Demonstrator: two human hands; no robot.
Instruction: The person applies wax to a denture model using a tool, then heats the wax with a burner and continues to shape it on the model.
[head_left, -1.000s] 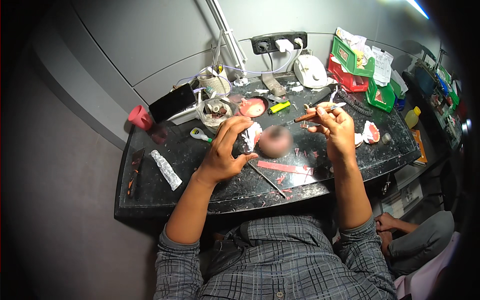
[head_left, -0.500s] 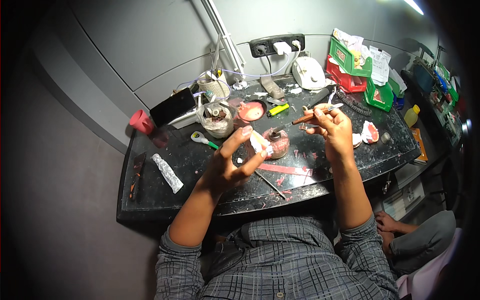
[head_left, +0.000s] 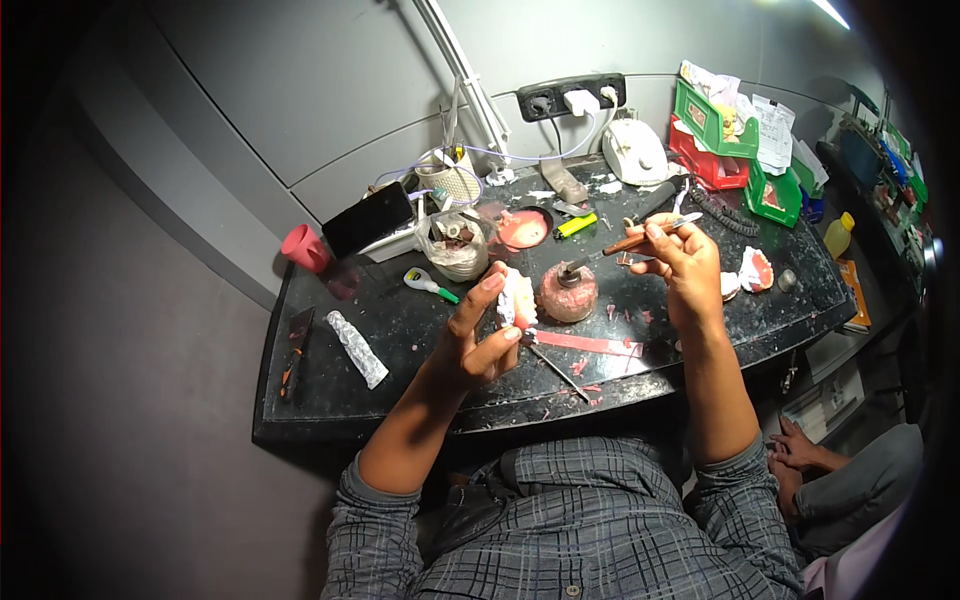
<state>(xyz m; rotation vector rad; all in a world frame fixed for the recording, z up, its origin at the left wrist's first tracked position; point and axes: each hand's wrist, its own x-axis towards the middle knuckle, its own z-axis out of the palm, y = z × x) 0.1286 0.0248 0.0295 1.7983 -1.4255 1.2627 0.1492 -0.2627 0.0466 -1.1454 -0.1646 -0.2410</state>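
Observation:
My left hand (head_left: 480, 335) pinches a white dental cast with pink wax (head_left: 516, 298) upright between thumb and fingertips, just left of a pink-smeared spirit burner (head_left: 568, 298). My right hand (head_left: 690, 275) grips a wooden-handled metal tool (head_left: 635, 241), angled across to above the burner; whether a flame burns there I cannot tell. Below lie a pink wax strip (head_left: 590, 344) and a thin metal instrument (head_left: 560, 370). More pink-and-white casts (head_left: 755, 268) sit right of my right hand. A round tray of pink wax (head_left: 521, 229) stands behind the burner.
Around the dark bench (head_left: 300, 398) are a phone (head_left: 365, 220), pink cup (head_left: 302, 250), bagged container (head_left: 455, 255), yellow lighter (head_left: 575, 226), white device (head_left: 632, 150), stacked bins (head_left: 710, 135), lamp arm (head_left: 465, 90) and wrapped tube (head_left: 355, 350). A seated person's hands (head_left: 795, 450) are at lower right.
My left hand has turned, lifting the cast into clearer view with its fingers now around the edge. My right hand with the tool stays similarly placed. The whole view has shifted slightly rightward.

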